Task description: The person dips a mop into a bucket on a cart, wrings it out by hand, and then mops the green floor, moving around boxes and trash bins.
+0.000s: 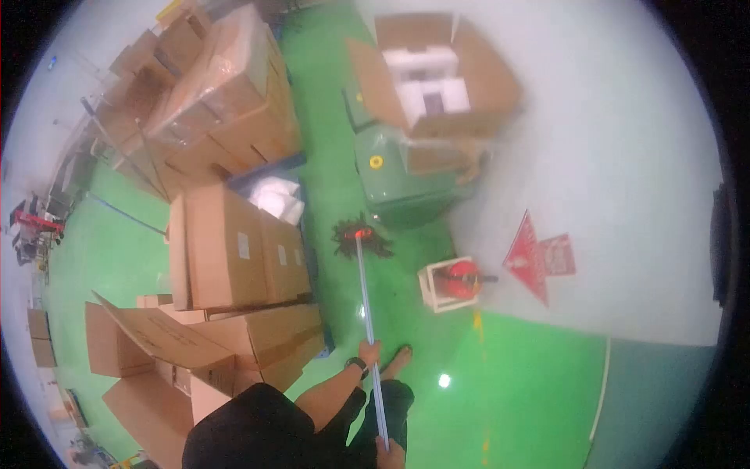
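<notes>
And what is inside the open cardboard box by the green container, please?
Inside the open cardboard box are white pieces, with a darker patch among them, too blurred to identify. The pieces hide the bottom there, so anything beneath them cannot be seen.

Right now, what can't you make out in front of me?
All in the head view:
Right hand: partly cut off by the bottom edge.
Floor under the mop head: hidden by its strands.
Wording on the red triangular sign: blurred and too small.
Dark item in the open box: blurred.
Print on the white carton label: too small.
</notes>
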Tool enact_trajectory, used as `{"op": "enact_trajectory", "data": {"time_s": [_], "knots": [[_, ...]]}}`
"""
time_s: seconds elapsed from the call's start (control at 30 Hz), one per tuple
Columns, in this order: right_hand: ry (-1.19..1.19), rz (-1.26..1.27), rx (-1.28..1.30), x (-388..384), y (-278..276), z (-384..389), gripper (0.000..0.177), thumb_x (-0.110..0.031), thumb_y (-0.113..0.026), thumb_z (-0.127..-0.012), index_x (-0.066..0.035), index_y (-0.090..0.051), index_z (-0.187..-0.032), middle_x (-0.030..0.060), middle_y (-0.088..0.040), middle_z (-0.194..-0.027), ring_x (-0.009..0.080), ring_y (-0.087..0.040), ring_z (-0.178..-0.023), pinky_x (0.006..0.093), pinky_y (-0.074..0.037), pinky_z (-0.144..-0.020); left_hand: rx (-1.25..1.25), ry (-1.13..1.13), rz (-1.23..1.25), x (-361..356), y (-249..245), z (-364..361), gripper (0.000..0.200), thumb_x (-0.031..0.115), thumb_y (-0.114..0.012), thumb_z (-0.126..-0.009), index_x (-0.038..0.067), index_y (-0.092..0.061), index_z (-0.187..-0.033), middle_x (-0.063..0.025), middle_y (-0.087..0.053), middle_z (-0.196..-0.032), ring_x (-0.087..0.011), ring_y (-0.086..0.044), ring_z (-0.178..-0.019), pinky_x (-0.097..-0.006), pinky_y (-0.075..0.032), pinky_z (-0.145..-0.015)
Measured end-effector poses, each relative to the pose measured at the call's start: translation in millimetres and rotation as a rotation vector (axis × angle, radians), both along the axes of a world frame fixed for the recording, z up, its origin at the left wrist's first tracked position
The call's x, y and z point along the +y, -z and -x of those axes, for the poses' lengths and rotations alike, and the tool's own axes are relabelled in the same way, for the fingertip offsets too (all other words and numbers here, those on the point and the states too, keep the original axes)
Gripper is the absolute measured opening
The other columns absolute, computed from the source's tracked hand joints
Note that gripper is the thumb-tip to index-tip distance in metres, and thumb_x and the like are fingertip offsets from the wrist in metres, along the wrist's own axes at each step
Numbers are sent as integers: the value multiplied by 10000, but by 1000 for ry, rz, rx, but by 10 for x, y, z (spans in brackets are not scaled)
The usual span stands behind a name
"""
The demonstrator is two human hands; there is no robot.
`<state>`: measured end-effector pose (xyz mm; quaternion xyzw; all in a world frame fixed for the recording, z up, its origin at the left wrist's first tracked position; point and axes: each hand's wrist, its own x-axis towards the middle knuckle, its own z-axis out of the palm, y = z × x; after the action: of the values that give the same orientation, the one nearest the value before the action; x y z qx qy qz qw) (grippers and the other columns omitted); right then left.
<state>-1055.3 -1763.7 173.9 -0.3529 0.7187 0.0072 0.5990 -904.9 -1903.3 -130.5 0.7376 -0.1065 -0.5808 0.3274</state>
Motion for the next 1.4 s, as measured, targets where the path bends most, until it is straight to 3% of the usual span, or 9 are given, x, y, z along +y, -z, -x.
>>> {"op": "enact_trajectory", "data": {"time_s": [0.1,0.23,0.33,0.4,0.57,0.67,0.77,1.0,1.4], "knots": [[-4,17,-140,-448,-598,133,443,-379,-496,-910,7,-580,-1112,191,-628,-988,320,-582,-937,378,-433,-822,-1,-50,-30,-442,-494,-25,277,229,-571,-827,-41,-517,-797,-108,-522,-558,-214,-508,-399,-368,-399,-359],[-168,-39,-208,-1190,-1002,-64,421,-347,-489,-918,-24,-543,-1182,206,-602,-1066,326,-556,-1000,381,-427,-844,36,-147,100,-1062,-550,-290,292,222,-584,-820,-53,-520,-744,-120,-531,-566,-219,-517,-408,-366,-396,-363],[-342,220,-180,-1461,-551,-147,399,-384,-519,-889,6,-585,-835,151,-591,-623,269,-600,-566,373,-444,-519,-16,-161,110,-1657,-838,-573,318,231,-602,-811,-70,-533,-734,-137,-530,-561,-229,-529,-424,-374,-398,-369],[-319,169,-166,-1931,-874,-391,404,-382,-527,-891,15,-573,-828,125,-571,-604,217,-584,-546,344,-443,-506,39,-127,62,-2095,-1421,-851,330,240,-608,-809,-83,-543,-790,-139,-534,-561,-230,-536,-436,-376,-401,-377],[-237,192,-226,-2979,-1310,-1124,389,-391,-504,-903,-13,-582,-851,55,-546,-565,152,-535,-502,299,-419,-475,95,-181,214,-3312,-1201,-1542,314,229,-590,-815,-75,-533,-871,-121,-540,-566,-220,-538,-441,-364,-414,-390],[-214,75,-176,-3689,-1550,-1768,367,-380,-492,-915,-17,-546,-908,46,-513,-570,130,-511,-492,292,-427,-445,53,-199,319,-3989,-1685,-2042,315,214,-583,-824,-85,-520,-899,-120,-544,-570,-213,-537,-438,-357,-417,-391],[-128,91,-172,-4147,-1508,-2157,391,-382,-521,-901,5,-562,-867,60,-515,-569,150,-508,-453,299,-411,-429,82,-185,271,-4557,-2174,-2471,289,191,-551,-846,-72,-515,-730,-109,-510,-556,-202,-494,-421,-363,-384,-392],[-52,91,-287,-5467,-1667,-3038,343,-371,-529,-903,-41,-504,-812,24,-469,-574,98,-450,-456,254,-377,-412,11,60,157,-6009,-2135,-3398,258,174,-563,-818,-83,-544,-802,-127,-538,-555,-224,-533,-431,-362,-421,-387],[-42,162,-308,-8343,-1679,-4229,394,-385,-536,-894,0,-555,-809,39,-514,-617,121,-491,-545,274,-388,-495,140,-23,215,-8718,-2242,-4608,265,194,-566,-836,-63,-511,-804,-100,-476,-549,-215,-474,-427,-360,-388,-401]]}}
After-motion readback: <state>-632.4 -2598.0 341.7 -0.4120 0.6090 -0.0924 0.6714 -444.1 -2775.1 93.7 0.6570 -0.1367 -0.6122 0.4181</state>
